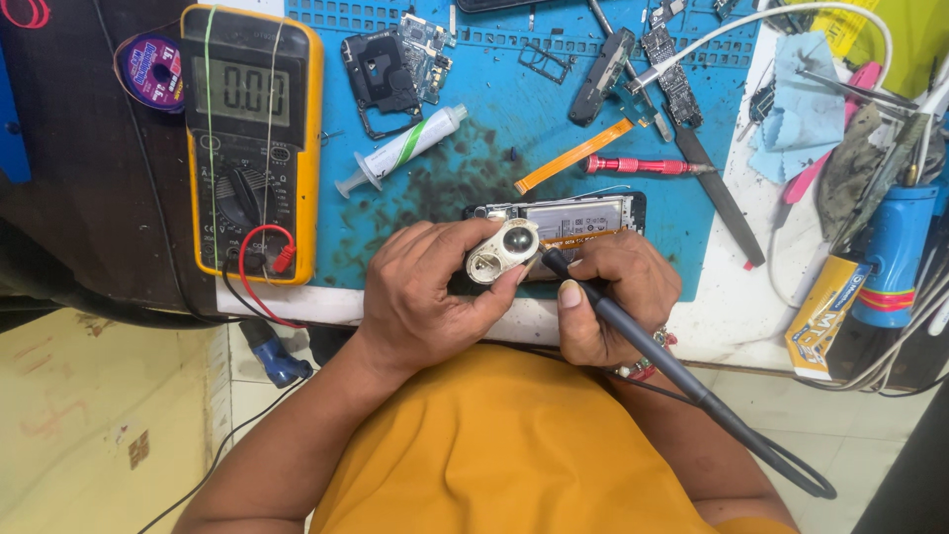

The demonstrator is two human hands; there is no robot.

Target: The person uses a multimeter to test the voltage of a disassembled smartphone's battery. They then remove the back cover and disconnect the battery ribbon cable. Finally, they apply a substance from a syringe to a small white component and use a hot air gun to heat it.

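Left hand [430,297] is clenched around a small pale metal piece [502,251], oval in outline with a round dark lens-like dome at one end, thumb and fingers pinching it from below. Right hand [613,297] grips a slim dark soldering iron [633,331] like a pen, and its tip sits right at the edge of that metal piece, touching or as good as touching; too close to call. The iron's cable trails back over the orange shirt [514,445].

Take the opened phone [578,216] as the anchor: it lies flat on the blue mat [494,129] just beyond both hands, partly hidden by the knuckles, battery and orange strip showing. Just past the phone lies a red-handled screwdriver [638,165], with a loose orange flex ribbon [573,156] beside it. Further off to the left of the phone, a white syringe tube [400,150] rests at a slant, and well left of the phone a yellow multimeter [252,143] lies face up, red and black leads plugged in. Beyond the phone, near the mat's far edge, sit a black phone frame [381,74] and bare circuit boards. Off to the phone's right, a blue cloth [806,109] and a blue canister [895,252] crowd the bench [732,307] edge.
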